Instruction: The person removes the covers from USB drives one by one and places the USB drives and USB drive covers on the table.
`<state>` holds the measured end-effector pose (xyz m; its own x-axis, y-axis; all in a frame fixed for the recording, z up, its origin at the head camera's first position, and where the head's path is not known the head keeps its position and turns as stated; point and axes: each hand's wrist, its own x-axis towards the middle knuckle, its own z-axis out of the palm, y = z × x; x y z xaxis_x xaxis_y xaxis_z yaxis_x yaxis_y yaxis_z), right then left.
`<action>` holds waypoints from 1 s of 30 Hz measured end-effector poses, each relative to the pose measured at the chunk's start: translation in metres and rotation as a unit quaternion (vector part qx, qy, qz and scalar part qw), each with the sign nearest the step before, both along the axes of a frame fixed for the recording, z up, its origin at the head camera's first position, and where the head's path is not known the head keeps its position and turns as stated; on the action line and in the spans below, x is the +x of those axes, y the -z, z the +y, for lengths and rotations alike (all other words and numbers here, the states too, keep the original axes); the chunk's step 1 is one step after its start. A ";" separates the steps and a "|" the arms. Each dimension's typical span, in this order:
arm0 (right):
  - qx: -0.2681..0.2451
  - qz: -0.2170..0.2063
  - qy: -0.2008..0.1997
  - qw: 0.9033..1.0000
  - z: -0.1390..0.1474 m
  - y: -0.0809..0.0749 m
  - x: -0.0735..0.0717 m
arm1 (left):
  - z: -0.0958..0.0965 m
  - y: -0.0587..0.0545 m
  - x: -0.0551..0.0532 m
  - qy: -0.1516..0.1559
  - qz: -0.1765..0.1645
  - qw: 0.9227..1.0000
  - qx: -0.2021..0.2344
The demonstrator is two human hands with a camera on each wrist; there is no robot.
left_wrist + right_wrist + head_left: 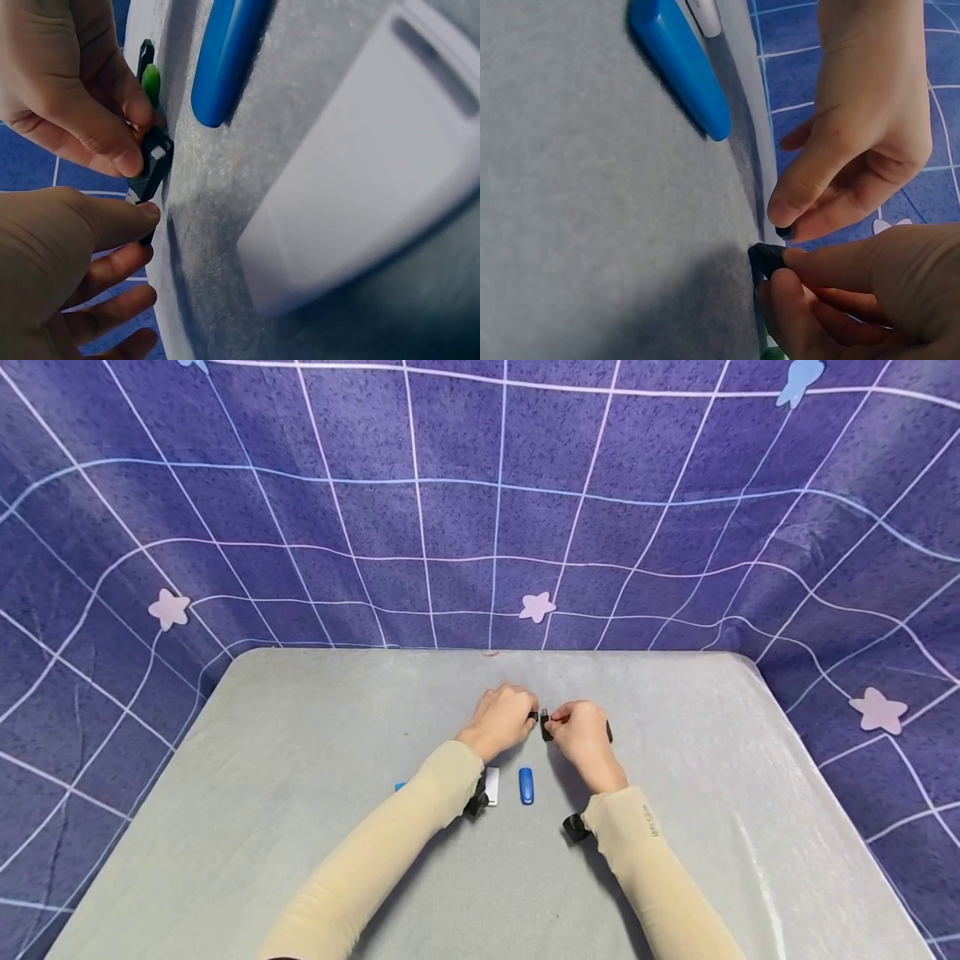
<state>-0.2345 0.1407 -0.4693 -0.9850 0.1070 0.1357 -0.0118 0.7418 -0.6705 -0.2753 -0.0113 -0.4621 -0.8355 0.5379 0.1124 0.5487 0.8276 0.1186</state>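
Observation:
My right hand pinches a black USB flash drive between thumb and fingers, its silver plug pointing away from me. Just to the left, my left hand pinches a small black cap-like piece in its fingertips. In the left wrist view the drive sits close to my left thumb, which hides most of the small piece. Both hands are over the far half of the table. Nearer to me, a blue stick with rounded ends lies between the forearms.
A flat white piece with a slot lies beside the left wrist. Another blue item shows partly behind the left sleeve. Past the right hand is a black and green item. A purple gridded curtain stands behind the grey-covered table.

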 end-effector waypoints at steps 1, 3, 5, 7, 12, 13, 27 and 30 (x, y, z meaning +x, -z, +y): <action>0.002 0.001 0.000 1.000 0.000 0.000 0.000 | 0.001 0.001 0.000 -0.001 0.001 1.000 -0.001; 0.004 0.000 0.002 1.000 0.000 0.001 0.001 | 0.002 0.002 0.000 -0.003 0.001 1.000 -0.004; 0.006 -0.003 0.003 1.000 0.000 0.001 0.001 | 0.004 0.003 -0.001 -0.006 0.002 1.000 -0.002; 0.009 -0.006 0.004 1.000 0.000 0.001 0.001 | 0.005 0.004 -0.002 -0.009 0.005 1.000 -0.003; 0.021 -0.002 0.001 1.000 0.000 0.000 0.001 | 0.009 0.005 -0.003 -0.020 -0.013 1.000 0.003; 0.025 -0.001 -0.001 1.000 0.000 0.001 0.001 | 0.009 0.006 -0.003 -0.023 -0.021 1.000 0.005; 0.051 0.003 -0.013 0.999 -0.001 -0.001 0.005 | 0.011 0.011 -0.004 -0.046 -0.024 0.999 0.007; 0.050 0.007 -0.013 0.999 -0.001 -0.001 0.005 | 0.010 0.012 -0.003 -0.046 -0.024 0.999 0.008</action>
<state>-0.2294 0.1401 -0.4679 -0.9852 0.0658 0.1585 -0.0417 0.8041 -0.5931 -0.2786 -0.0009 -0.4737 -0.8859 0.4572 0.0785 0.4639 0.8719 0.1569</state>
